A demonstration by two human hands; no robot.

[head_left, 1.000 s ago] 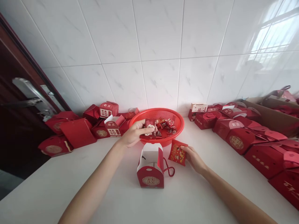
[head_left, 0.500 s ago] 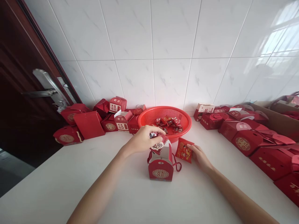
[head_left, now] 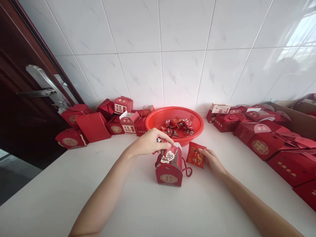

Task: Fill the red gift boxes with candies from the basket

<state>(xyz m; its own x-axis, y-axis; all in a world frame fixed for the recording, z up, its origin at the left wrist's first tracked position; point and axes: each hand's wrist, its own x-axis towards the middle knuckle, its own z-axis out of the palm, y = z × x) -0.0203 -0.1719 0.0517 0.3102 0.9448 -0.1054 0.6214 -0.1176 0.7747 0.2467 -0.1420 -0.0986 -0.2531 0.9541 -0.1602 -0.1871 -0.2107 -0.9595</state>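
Note:
A small red gift box with a gold round emblem and a red cord handle stands upright on the white table, its top open. Over its opening, my left hand is closed on red candy packets; a packet with white lettering lies partly in the opening, and a dark, shiny wrapper shows at the fingers. Right of the box, my right hand pinches the edge of a red packet with a cartoon print, held close to the tabletop.
Behind the box, a red plastic basket holds several wrapped candies. Red gift boxes cluster at the left near a door. More red boxes line the right side, with a cardboard carton behind. A tiled wall closes off the back.
My left hand has lowered the lettered packet, which now sits deeper in the box opening. My right hand keeps its hold on the red packet. The camera view has tilted down slightly.

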